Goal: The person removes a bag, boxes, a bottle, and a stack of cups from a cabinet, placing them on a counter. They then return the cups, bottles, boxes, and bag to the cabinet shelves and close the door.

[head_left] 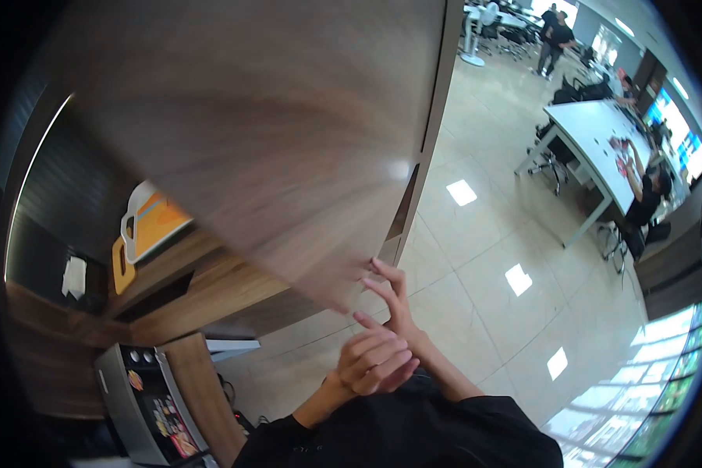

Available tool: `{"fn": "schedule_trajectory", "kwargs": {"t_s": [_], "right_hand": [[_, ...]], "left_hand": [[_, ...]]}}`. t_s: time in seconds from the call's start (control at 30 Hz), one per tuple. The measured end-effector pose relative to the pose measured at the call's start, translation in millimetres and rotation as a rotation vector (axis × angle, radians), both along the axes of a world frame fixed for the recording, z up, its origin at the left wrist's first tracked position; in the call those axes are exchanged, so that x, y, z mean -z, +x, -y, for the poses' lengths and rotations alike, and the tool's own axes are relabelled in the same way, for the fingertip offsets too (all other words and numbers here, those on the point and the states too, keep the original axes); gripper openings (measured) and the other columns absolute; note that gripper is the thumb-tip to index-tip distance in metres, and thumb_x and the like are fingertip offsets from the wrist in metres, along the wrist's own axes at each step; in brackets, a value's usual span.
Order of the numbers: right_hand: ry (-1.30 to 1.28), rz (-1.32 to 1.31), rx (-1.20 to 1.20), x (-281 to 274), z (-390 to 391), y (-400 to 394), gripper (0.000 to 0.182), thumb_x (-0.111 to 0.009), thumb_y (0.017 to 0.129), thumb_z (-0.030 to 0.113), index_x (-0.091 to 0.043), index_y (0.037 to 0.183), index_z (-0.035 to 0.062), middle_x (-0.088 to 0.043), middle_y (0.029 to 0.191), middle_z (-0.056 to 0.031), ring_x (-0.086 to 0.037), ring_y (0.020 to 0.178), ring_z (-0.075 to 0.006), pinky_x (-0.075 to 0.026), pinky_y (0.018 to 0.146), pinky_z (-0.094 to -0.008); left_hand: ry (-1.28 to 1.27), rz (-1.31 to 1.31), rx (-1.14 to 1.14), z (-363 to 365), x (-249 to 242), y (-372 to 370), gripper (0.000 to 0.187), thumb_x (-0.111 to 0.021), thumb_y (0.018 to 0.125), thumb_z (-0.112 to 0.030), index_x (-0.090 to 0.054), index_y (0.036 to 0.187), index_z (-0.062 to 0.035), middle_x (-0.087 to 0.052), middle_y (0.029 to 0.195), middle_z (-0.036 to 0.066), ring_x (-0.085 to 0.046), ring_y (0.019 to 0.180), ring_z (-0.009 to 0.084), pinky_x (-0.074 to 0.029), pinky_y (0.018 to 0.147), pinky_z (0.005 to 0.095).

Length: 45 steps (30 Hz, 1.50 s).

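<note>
Reaching up in the head view, the person is working at the lower corner of a large wooden cabinet door (273, 140), which is filling most of the upper picture and hanging tilted because of the head's angle. The right hand (394, 300) is stretching its fingers (384, 269) long and slightly apart, their tips touching the door's bottom corner next to its free edge; nothing is clamped in them. The left hand (374, 363) is sitting just below, its fingers curled loosely together against the right wrist, holding nothing that can be made out.

Judging from this, the step in hand is the handling of the door by its corner, though whether it is swinging open or shut cannot be told. The next move is calling for a firmer purchase on the free edge, with fingertips kept out of the gap at the frame.

Off to the left, cutting boards (144, 226) are leaning on a wooden counter (203, 273) above an oven (152, 398). Far right, other people are sitting at a white table (593, 140).
</note>
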State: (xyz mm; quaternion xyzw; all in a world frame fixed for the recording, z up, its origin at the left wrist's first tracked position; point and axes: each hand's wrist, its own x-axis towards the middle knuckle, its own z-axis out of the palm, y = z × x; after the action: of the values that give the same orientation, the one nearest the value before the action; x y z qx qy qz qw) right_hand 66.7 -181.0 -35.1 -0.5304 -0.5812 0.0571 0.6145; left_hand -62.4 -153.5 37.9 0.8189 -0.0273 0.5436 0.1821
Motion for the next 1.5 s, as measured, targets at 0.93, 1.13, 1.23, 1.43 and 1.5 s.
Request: {"fn": "schedule_trajectory", "kwargs": {"t_s": [0.93, 1.13, 1.23, 1.43, 1.5], "right_hand": [[-0.844, -1.342, 0.076, 354.7, 112.7, 247.7, 0.029, -0.058, 0.096, 0.020, -0.058, 0.124, 0.0141, -0.066, 0.108, -0.0051, -0.062, 0.105, -0.0190, -0.048, 0.091, -0.0402], [-1.449, -0.304, -0.102, 459.7, 195.1, 243.8, 0.033, -0.071, 0.084, 0.018, -0.066, 0.113, 0.0022, -0.076, 0.089, -0.0104, -0.072, 0.078, -0.0142, -0.056, 0.060, -0.0302], [-1.541, -0.291, -0.260, 460.0, 221.6, 234.6, 0.034, -0.071, 0.085, 0.022, -0.069, 0.115, 0.0050, -0.076, 0.095, -0.0103, -0.073, 0.087, -0.0178, -0.058, 0.070, -0.0320], [-1.453, -0.368, -0.108, 436.1, 215.0, 246.0, 0.033, -0.068, 0.086, 0.020, -0.067, 0.114, 0.0032, -0.076, 0.094, -0.0105, -0.072, 0.085, -0.0170, -0.057, 0.067, -0.0305], [-1.361, -0.402, -0.027, 430.2, 206.1, 247.9, 0.034, -0.067, 0.087, 0.020, -0.065, 0.115, 0.0012, -0.076, 0.093, -0.0102, -0.072, 0.084, -0.0158, -0.056, 0.064, -0.0291]], "left_hand": [[0.346, 0.050, -1.480, -134.0, -94.6, 92.3, 0.059, -0.056, 0.093, -0.044, -0.053, 0.144, -0.0149, -0.044, 0.154, 0.009, -0.029, 0.148, 0.0333, -0.009, 0.122, 0.0529], [0.386, 0.060, -1.469, -149.2, -78.8, 92.3, 0.055, -0.053, 0.095, -0.042, -0.054, 0.144, -0.0164, -0.042, 0.155, 0.013, -0.029, 0.147, 0.0356, -0.009, 0.121, 0.0558], [0.386, 0.044, -1.469, -163.4, -67.4, 91.3, 0.054, -0.048, 0.098, -0.042, -0.053, 0.145, -0.0165, -0.038, 0.157, 0.014, -0.026, 0.149, 0.0377, -0.008, 0.121, 0.0582], [0.374, 0.066, -1.448, -184.6, -59.9, 97.2, 0.054, -0.043, 0.100, -0.040, -0.049, 0.147, -0.0154, -0.033, 0.159, 0.016, -0.022, 0.150, 0.0391, -0.006, 0.121, 0.0587], [0.381, 0.074, -1.431, -191.7, -60.2, 97.6, 0.054, -0.042, 0.100, -0.040, -0.049, 0.148, -0.0149, -0.032, 0.160, 0.015, -0.022, 0.150, 0.0389, -0.006, 0.121, 0.0587]]}}
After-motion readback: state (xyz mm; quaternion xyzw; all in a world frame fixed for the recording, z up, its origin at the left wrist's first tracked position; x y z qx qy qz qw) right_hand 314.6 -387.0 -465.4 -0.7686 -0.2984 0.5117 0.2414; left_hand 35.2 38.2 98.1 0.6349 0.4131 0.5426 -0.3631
